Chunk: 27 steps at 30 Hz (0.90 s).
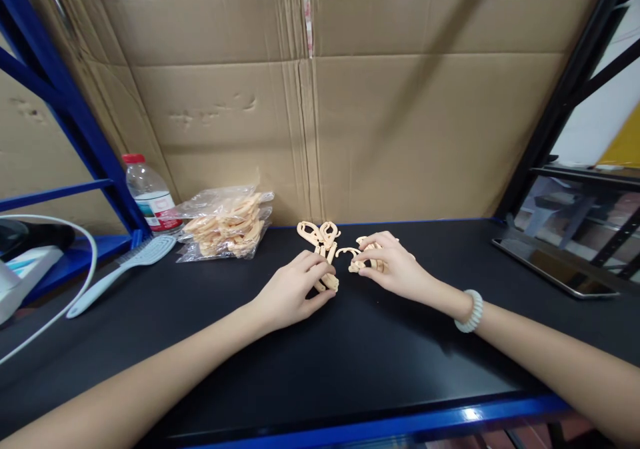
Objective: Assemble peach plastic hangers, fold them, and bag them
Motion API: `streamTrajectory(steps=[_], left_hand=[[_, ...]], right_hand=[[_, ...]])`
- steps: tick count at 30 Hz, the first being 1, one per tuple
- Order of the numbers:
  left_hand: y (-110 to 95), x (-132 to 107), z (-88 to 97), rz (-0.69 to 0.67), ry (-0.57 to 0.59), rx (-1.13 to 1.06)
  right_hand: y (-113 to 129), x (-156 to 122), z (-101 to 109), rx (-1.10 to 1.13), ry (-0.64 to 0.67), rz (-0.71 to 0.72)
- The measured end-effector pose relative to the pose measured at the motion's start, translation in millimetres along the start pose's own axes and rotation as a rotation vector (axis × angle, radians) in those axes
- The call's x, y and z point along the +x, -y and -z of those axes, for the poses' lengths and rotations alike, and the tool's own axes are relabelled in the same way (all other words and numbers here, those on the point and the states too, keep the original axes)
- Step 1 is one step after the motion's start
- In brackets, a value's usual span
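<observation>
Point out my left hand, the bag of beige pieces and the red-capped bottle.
Left hand (296, 287): head view, on the back of the hand.
Bag of beige pieces (226, 229): head view, on its middle.
Red-capped bottle (154, 205): head view, on its label.

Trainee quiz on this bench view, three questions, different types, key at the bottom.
1. Multiple choice: what color is the cap on the bottle?
A) blue
B) red
C) white

2. True or false: a pale coiled band is worn on the right wrist.

3. Short answer: what do the left grip and the right grip both have their fingers on?

Key:
1. B
2. True
3. Beige plastic parts, at least one with a curved hook
</observation>
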<state>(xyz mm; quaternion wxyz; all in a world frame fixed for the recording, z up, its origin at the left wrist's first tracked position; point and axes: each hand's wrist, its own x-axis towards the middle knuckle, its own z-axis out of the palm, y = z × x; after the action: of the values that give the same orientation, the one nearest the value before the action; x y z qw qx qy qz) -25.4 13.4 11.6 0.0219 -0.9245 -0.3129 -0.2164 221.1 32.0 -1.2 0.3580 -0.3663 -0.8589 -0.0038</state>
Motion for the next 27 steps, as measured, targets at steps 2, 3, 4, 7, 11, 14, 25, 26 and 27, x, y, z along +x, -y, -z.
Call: streamTrajectory(steps=[2, 3, 4, 7, 11, 14, 25, 26, 27], left_hand=[[-2, 2, -6.7, -0.013, -0.018, 0.053], [-3, 2, -9.7, -0.018, -0.018, 0.074], [-3, 3, -12.3, -0.018, -0.015, 0.091], [0, 3, -17.9, -0.009, -0.013, 0.089], [3, 2, -19.6, 0.000, -0.036, 0.045], [1, -1, -17.0, 0.016, -0.027, 0.034], [4, -2, -16.8, 0.036, -0.069, 0.053], [7, -1, -17.1, 0.039, -0.073, 0.064], [9, -1, -17.4, 0.042, -0.077, 0.072]], right_hand=[[-2, 3, -5, -0.035, 0.047, 0.021], [-3, 4, -8, -0.045, 0.077, 0.026], [-3, 4, -10, -0.052, 0.107, 0.029], [-2, 7, -13, -0.058, 0.172, 0.020], [-5, 10, -2, 0.023, 0.200, 0.026], [-18, 7, 21, 0.071, 0.195, 0.041], [-31, -18, 17, -0.165, 0.345, -0.023], [-30, -18, 14, -0.165, 0.339, -0.013], [-31, -18, 12, -0.165, 0.330, -0.005]])
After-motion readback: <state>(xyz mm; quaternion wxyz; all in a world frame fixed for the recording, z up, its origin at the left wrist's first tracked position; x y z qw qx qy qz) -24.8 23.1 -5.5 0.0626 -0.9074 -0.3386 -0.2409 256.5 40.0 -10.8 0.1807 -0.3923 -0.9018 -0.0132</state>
